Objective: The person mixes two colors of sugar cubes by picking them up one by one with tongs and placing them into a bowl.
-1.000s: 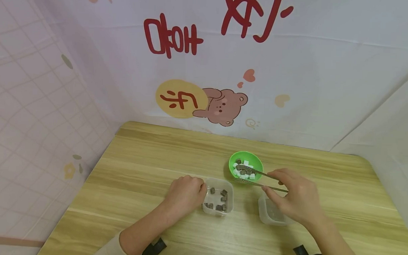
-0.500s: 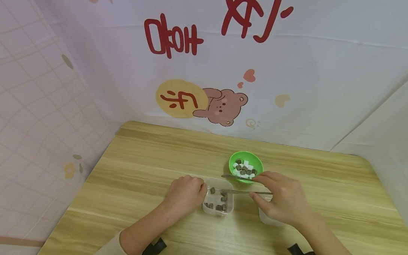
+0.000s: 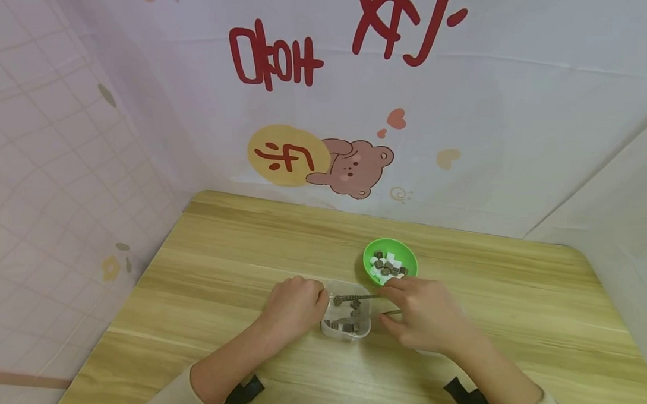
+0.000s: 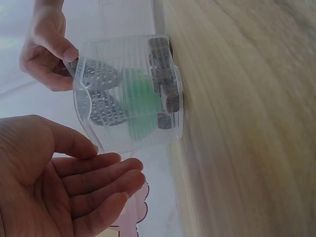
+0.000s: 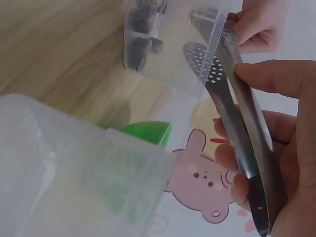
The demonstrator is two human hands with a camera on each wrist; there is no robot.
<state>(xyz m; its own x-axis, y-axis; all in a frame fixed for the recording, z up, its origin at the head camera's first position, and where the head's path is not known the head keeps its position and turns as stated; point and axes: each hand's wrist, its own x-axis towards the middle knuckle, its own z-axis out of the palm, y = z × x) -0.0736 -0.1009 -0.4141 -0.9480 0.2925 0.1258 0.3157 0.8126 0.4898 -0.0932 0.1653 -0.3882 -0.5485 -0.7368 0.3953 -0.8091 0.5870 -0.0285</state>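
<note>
A clear plastic container (image 3: 351,337) with several dark brown cubes (image 4: 170,98) on its bottom stands on the table. At its left side my left hand (image 3: 296,307) pinches the rim between thumb and fingers. My right hand (image 3: 425,315) holds metal tongs (image 5: 257,131) with perforated tips, thumb on one arm and fingers on the other. The tips are spread apart and reach over the rim into the container, above the cubes. No cube shows between them. Behind the right hand sits a green bowl (image 3: 367,265) with white cubes (image 3: 390,257) and brown cubes.
A second clear container (image 5: 49,168) stands under the right forearm, mostly hidden in the head view. The wood-grain table (image 3: 236,240) meets a printed cloth wall (image 3: 484,190) at the back, with another cloth wall on the left.
The right hand has brought the tongs from over the green bowl leftward and toward the person, into the container at the left hand. The left hand stays at the rim.
</note>
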